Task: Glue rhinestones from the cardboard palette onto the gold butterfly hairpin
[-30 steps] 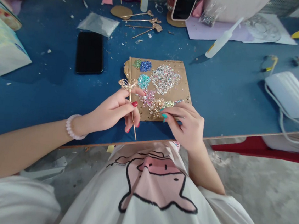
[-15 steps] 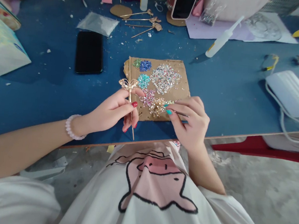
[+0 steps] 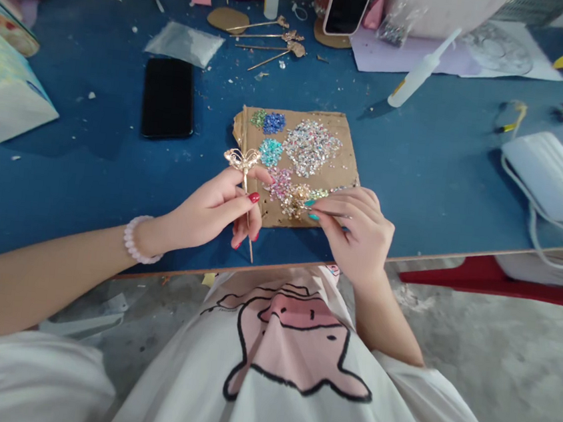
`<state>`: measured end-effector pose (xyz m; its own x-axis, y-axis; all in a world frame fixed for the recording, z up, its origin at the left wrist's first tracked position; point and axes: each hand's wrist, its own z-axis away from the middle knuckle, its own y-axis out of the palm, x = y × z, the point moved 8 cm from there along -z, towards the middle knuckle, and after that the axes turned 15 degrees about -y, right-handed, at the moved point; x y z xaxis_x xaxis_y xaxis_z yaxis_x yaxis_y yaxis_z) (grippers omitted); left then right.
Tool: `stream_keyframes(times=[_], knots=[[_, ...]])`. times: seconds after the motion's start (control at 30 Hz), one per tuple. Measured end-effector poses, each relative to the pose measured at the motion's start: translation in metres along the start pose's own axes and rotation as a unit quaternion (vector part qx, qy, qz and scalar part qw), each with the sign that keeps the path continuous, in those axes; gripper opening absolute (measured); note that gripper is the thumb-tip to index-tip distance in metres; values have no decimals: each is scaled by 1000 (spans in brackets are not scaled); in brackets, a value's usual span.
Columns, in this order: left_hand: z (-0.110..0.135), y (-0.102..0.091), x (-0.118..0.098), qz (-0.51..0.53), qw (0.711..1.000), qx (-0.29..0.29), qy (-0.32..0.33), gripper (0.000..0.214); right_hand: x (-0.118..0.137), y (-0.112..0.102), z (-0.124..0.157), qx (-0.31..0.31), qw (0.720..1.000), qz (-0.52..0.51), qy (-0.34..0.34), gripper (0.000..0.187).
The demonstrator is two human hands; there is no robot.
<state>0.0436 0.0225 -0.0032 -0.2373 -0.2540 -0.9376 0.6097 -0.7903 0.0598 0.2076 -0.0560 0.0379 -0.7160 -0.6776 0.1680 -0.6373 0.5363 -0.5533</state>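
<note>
My left hand (image 3: pixel 221 206) is closed around the stem of a gold hairpin (image 3: pixel 242 160) with a butterfly-shaped top, held tilted at the left edge of a cardboard piece (image 3: pixel 339 167). In my right hand (image 3: pixel 360 229) is a pair of thin metal tweezers (image 3: pixel 334 214), pinched between the fingers. Their tips lie over or beside a pile of gold rhinestones (image 3: pixel 297 202); whether they grip a stone is too small to tell. Around it on the cardboard lie pink rhinestones (image 3: pixel 280 184), turquoise ones (image 3: pixel 270 152), blue ones (image 3: pixel 274 123), green ones (image 3: pixel 257 118) and a larger silver pile (image 3: pixel 311 148).
Left of the cardboard lies a black phone (image 3: pixel 169 98), below a plastic bag (image 3: pixel 184 44). Several gold hairpins (image 3: pixel 279 39) rest further back. A glue bottle (image 3: pixel 416 77) stands at back right. A white power bank (image 3: pixel 551 175) with a cable sits near the right edge.
My right hand has shifted slightly, with the tweezers now a little further left over the gold rhinestones. My left hand and the hairpin have barely moved.
</note>
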Motion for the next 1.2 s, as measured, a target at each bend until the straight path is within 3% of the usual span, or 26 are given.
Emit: stream_keyframes(times=[0.5,0.8,1.2], knots=[[-1,0,1,0,1000,6,13,32,-4,-4,3,-27,999,10,30,10],[-1,0,1,-13,1000,1,12,33,-15,-6,7,-40,993,17,111,15],[0,0,0,-15,1000,-1,8,32,-15,-5,7,-33,994,-2,107,17]])
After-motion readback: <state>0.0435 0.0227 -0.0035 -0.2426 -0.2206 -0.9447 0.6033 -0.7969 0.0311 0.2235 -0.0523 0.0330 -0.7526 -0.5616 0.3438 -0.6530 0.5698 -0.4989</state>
